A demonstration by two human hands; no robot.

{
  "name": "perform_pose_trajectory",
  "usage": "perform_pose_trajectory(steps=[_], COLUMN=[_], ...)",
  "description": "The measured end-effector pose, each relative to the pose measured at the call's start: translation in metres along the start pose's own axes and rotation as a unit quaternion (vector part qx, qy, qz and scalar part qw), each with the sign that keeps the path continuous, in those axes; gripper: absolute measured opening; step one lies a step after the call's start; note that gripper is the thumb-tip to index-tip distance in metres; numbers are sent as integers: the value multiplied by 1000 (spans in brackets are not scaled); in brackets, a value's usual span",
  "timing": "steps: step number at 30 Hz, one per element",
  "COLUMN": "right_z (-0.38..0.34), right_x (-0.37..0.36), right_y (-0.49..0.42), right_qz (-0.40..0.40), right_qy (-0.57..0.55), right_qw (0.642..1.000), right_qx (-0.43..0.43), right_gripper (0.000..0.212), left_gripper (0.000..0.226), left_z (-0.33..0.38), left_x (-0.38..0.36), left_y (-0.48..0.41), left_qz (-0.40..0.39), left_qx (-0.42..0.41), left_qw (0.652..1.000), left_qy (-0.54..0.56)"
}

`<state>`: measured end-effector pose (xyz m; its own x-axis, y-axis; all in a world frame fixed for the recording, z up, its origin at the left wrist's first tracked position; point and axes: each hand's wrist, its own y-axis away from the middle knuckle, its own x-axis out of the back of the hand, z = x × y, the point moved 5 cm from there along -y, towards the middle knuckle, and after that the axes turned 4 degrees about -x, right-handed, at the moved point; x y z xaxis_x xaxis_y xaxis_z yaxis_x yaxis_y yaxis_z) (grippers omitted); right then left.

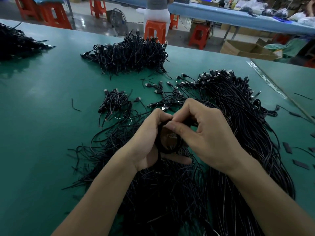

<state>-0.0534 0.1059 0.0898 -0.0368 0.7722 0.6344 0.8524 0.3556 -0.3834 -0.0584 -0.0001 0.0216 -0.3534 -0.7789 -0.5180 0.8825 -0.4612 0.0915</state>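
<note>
Black cable, wound into a small coil (168,151), sits at the middle of the view, held just above the green table (42,116). The left hand (146,140) grips the coil from 9 o'clock, its fingers curled round the loop and one fingertip showing beneath it. The right hand (209,133) comes in from 3 o'clock and pinches the top of the coil between thumb and forefinger; the two hands touch at the fingertips.

Under the hands and on toward 6 o'clock lies a loose spread of cut cables (162,193), their bare ends fanning out to 8 o'clock. From 1 o'clock down to 5 o'clock runs a thick bundle of long straight cables (247,125). At 12 o'clock, just beyond the hands, scattered USB plugs (163,89) lie on the table with their leads running toward the bundle. A small heap of coiled cables (115,103) rests at 10 o'clock, near the hands, and a short stray cable piece (75,106) lies farther out that way. A much larger heap (129,55) stands well apart at 11 o'clock, and another heap (17,41) at the far 10 o'clock edge.

Flat black strips (300,164) lie at 3 o'clock. Past the table, at 1 o'clock, is a cardboard box (247,48); at 12 o'clock, orange stools (155,29), one with a person (157,12) seated at a blue bench (221,12).
</note>
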Motion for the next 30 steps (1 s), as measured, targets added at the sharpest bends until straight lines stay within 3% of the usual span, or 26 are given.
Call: perform_pose_trajectory(steps=[4, 7, 10, 14, 17, 20, 23, 30], right_z=[2, 5, 13, 39, 58, 64, 62, 57], right_x=[2, 0, -3, -3, -5, -17, -32, -37], right_y=[-3, -3, -6, 0, 11, 21, 28, 29], right_qz=[-20, -31, -11, -56, -134, -194, -229, -238], right_qy=[-59, -70, -22, 2, 122, 184, 209, 204], right_qw=[998, 997, 999, 989, 957, 927, 908, 904], right_qx=[-7, -6, -20, -133, -227, -264, -280, -289], right_gripper=[16, 16, 14, 29, 28, 37, 43, 27], left_gripper=[64, 66, 69, 65, 58, 60, 70, 60], left_z=[0, 0, 5, 19, 30, 35, 30, 30], left_x=[0, 8, 16, 33, 47, 53, 57, 59], left_y=[-2, -4, -3, -4, 0, 4, 2, 1], left_qz=[-7, 38, 99, 183, 239, 281, 280, 313], left_qx=[8, 0, -40, -123, -167, -199, -195, -221], left_qw=[999, 989, 958, 900, 894, 884, 888, 888], left_qy=[-41, -144, -264, -375, -340, -315, -309, -255])
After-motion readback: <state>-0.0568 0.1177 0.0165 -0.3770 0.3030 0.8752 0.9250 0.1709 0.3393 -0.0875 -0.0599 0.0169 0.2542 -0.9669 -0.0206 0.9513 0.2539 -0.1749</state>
